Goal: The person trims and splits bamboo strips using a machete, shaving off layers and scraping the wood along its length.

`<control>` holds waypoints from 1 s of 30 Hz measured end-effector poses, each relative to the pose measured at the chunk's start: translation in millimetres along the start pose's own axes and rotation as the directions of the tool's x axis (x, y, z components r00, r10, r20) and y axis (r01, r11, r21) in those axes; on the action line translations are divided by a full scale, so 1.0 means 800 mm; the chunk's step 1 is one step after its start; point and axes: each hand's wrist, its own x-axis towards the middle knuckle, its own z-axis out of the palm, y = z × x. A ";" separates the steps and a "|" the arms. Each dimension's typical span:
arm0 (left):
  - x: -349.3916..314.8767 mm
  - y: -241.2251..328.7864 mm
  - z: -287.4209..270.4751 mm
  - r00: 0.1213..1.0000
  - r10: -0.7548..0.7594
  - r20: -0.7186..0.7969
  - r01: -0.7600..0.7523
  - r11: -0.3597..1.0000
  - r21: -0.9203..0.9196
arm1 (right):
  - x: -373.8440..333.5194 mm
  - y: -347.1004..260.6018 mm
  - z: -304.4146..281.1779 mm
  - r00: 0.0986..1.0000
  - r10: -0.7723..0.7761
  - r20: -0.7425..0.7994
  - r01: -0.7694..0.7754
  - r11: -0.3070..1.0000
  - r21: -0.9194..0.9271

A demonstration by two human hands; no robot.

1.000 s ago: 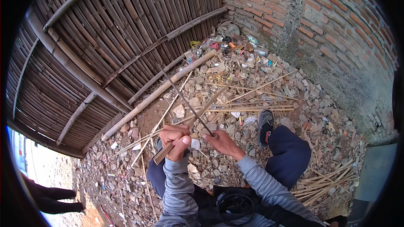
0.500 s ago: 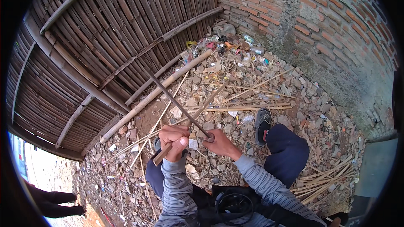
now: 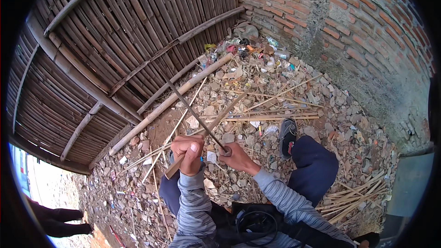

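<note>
Blade swung left — both hands grip bamboo strip.

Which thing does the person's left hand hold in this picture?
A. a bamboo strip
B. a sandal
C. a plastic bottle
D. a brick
A: the left hand is closed around a bamboo strip, while the right hand holds a dark blade against it.
</note>
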 end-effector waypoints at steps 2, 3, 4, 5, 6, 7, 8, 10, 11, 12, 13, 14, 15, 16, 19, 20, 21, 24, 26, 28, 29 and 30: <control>0.001 -0.003 0.015 1.000 0.013 -0.018 -0.013 1.000 -0.018 | 0.017 0.046 -0.009 0.997 -0.058 -0.045 0.058 0.998 -0.008; 0.001 -0.006 0.018 0.999 0.024 -0.044 -0.025 0.999 -0.025 | 0.023 0.066 -0.010 0.990 -0.115 -0.078 0.115 0.993 -0.015; 0.000 -0.006 0.015 0.999 0.024 -0.036 -0.025 1.000 -0.013 | 0.025 0.074 -0.005 0.982 0.180 -0.048 -0.153 0.926 0.344; -0.001 -0.006 0.015 0.999 0.028 -0.036 -0.029 1.000 -0.013 | 0.028 0.082 -0.006 0.983 0.177 -0.048 -0.150 0.928 0.342; -0.002 -0.007 0.019 0.999 0.033 -0.031 -0.033 0.999 0.002 | 0.032 0.090 -0.012 0.967 0.250 -0.051 -0.213 0.901 0.377; -0.004 -0.006 0.018 0.999 0.036 -0.031 -0.035 0.999 0.024 | 0.034 0.087 -0.014 0.945 0.323 -0.043 -0.277 0.867 0.414; -0.004 -0.006 0.017 0.998 0.047 -0.032 -0.046 0.999 0.028 | 0.030 0.086 -0.019 0.945 0.323 -0.052 -0.288 0.896 0.338; 0.003 -0.001 0.014 0.999 0.042 -0.023 -0.042 0.999 0.004 | 0.027 0.081 -0.025 0.936 0.351 0.016 -0.323 0.840 0.435; 0.007 0.001 0.014 0.999 0.035 -0.013 -0.036 0.999 -0.021 | 0.025 0.078 -0.028 0.924 0.373 0.084 -0.359 0.771 0.526; 0.008 0.001 0.016 0.999 0.034 0.028 -0.033 0.999 -0.033 | 0.021 0.076 -0.029 0.923 0.375 0.082 -0.360 0.772 0.524; 0.006 0.001 0.009 0.999 0.033 0.022 -0.032 0.999 -0.028 | 0.017 0.057 -0.024 0.934 0.349 0.084 -0.337 0.772 0.539; 0.003 0.001 0.001 0.997 0.019 0.069 -0.018 1.000 -0.019 | 0.012 0.037 -0.021 0.943 0.323 0.082 -0.312 0.771 0.556; 0.002 0.001 -0.003 0.993 0.006 0.117 -0.005 1.000 -0.009 | 0.008 0.018 -0.019 0.943 0.323 0.084 -0.313 0.770 0.556; 0.003 0.001 -0.001 0.993 0.004 0.118 -0.002 1.000 -0.011 | 0.002 0.003 -0.018 0.961 0.268 0.061 -0.266 0.850 0.455; 0.006 0.004 0.001 0.992 0.017 0.127 -0.015 1.000 -0.021 | 0.007 0.005 -0.026 0.992 0.093 0.081 -0.105 0.980 0.168; 0.007 0.005 -0.001 0.990 0.018 0.143 -0.017 1.000 -0.012 | 0.011 0.009 -0.029 0.990 -0.021 0.136 0.023 1.000 -0.012; 0.008 0.005 -0.003 0.987 0.019 0.159 -0.019 1.000 -0.003 | 0.013 0.013 -0.029 0.990 -0.023 0.137 0.025 1.000 -0.011; 0.003 0.006 -0.005 0.992 0.004 0.126 -0.003 1.000 -0.003 | 0.020 0.032 -0.033 0.989 0.141 0.037 -0.145 0.975 0.170; 0.002 0.004 0.006 0.986 -0.003 0.166 -0.003 0.999 0.033 | 0.030 0.062 -0.058 0.941 0.312 0.133 -0.337 0.819 0.464; 0.000 0.005 0.013 0.980 0.003 0.201 -0.023 0.995 0.097 | 0.025 0.064 -0.064 0.934 0.340 0.112 -0.355 0.836 0.418; 0.001 0.003 0.009 0.979 0.003 0.202 -0.022 0.995 0.095 | 0.023 0.061 -0.065 0.924 0.370 0.091 -0.376 0.848 0.373; 0.004 -0.001 0.002 0.989 0.026 0.146 -0.033 0.999 0.043 | 0.026 0.058 -0.066 0.926 0.370 0.077 -0.370 0.848 0.379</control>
